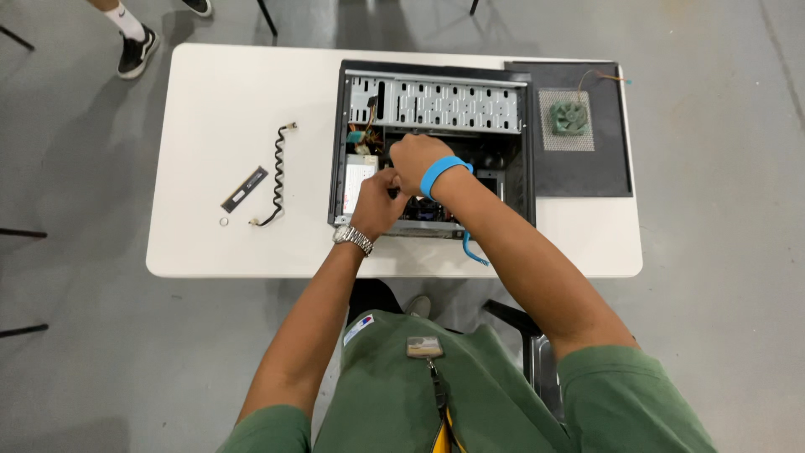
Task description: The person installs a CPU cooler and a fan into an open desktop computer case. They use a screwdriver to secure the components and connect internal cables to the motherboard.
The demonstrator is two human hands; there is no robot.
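Note:
An open black computer case (524, 168) lies on its side on a white table (218, 109). Both my hands reach inside it. My left hand (377, 201), with a metal watch on the wrist, is curled near the lower left of the case interior. My right hand (412, 159), with a blue wristband, is closed just above it, fingers bent over something small and dark that I cannot make out. A silver drive cage (444, 105) fills the case's far part. Coloured wires (362, 134) show at the left inside.
A memory stick (244, 190), a coiled black cable (277, 176) and a small ring (224, 222) lie on the table's left. The black side panel (587, 168) with a green fan (570, 117) lies at the right. A blue cable (471, 250) hangs off the front edge. Another person's shoe (136, 50) is at the far left.

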